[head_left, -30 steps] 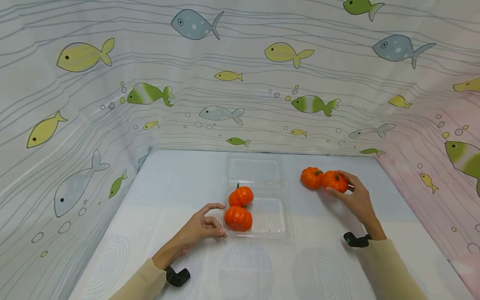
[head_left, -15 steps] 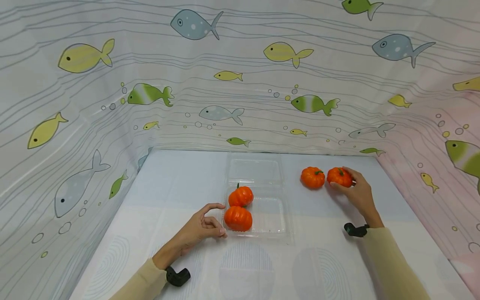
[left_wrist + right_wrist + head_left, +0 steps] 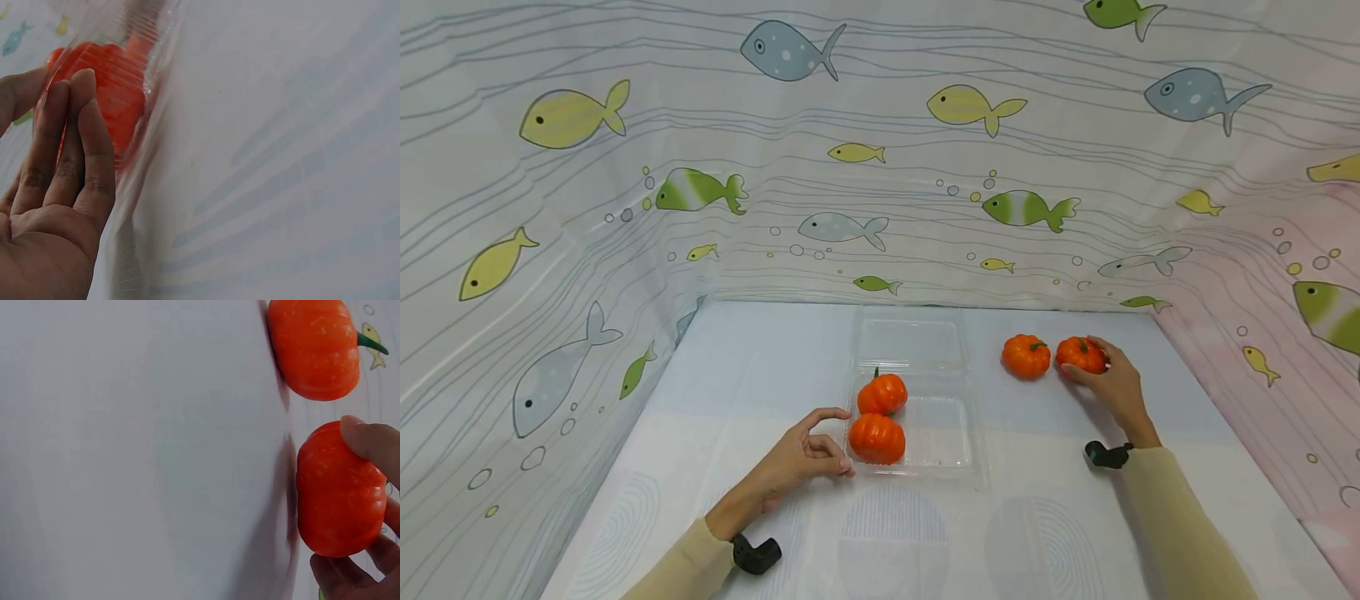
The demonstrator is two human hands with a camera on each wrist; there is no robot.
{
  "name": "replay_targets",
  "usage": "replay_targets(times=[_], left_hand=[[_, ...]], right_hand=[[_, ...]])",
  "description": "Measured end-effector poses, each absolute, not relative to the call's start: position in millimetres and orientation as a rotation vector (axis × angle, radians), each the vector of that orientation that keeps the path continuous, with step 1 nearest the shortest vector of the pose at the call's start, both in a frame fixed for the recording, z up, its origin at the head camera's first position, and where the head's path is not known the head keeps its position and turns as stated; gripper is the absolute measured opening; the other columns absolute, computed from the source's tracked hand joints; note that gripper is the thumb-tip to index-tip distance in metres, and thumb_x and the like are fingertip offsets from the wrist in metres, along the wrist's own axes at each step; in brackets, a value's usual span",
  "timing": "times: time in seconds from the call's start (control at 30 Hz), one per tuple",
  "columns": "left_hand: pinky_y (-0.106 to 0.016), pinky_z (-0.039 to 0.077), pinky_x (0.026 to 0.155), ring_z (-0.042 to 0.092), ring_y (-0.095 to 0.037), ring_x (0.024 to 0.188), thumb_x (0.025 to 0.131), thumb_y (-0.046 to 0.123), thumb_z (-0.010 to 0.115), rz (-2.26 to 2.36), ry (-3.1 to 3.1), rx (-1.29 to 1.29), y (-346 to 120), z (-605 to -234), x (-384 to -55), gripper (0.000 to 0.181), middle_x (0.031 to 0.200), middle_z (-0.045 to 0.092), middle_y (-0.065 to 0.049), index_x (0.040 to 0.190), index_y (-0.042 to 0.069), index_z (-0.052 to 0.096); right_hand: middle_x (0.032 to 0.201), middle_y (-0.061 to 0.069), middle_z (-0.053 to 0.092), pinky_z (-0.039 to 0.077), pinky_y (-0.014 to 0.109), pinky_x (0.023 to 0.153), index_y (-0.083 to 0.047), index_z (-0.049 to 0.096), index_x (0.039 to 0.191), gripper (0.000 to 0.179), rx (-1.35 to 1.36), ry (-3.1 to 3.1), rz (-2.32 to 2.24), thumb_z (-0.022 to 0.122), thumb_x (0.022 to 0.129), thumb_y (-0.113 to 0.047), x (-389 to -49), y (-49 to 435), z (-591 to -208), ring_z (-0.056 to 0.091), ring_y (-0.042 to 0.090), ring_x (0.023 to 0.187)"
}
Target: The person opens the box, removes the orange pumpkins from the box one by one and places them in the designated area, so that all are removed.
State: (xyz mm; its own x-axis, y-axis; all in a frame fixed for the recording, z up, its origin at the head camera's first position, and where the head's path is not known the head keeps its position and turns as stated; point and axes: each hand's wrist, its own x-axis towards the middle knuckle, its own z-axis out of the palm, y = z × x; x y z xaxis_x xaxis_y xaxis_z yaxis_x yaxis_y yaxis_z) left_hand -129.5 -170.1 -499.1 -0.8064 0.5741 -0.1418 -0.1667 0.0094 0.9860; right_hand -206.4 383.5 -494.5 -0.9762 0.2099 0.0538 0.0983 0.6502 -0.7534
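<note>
A small orange pumpkin sits in my right hand, with the thumb on one side and the fingers on the other, as the right wrist view shows. Another pumpkin stands just left of it, a narrow gap apart. Two more pumpkins, a rear one and a front one, lie in the left side of a clear plastic clamshell box. My left hand is at the box's left edge. Its fingers are fairly straight, their tips against or close to the clear wall.
The box's clear lid lies folded back behind its base. A white patterned cloth covers the table. Fish-print curtains enclose the back and sides.
My right hand has shifted slightly right with its pumpkin, which touched the neighbouring pumpkin before and now stands apart from it. The left hand and the box have stayed put.
</note>
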Motion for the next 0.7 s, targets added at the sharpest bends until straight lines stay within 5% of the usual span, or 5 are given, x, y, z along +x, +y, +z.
replay_targets(times=[0.7], left_hand=[[-0.041, 0.058, 0.089, 0.074, -0.035, 0.095, 0.091, 0.005, 0.078, 1.868, 1.756, 0.423, -170.3, -497.9, -128.7, 0.076, 0.097, 0.073, -0.019, 0.154, 0.01, 0.035]], right_hand=[[0.16, 0.032, 0.028, 0.031, 0.073, 0.108, -0.005, 0.025, 0.162, 0.095, -0.243, -2.819, 1.143, 0.072, 0.094, -0.052, -215.5, 385.2, -494.9, 0.03, 0.056, 0.141]])
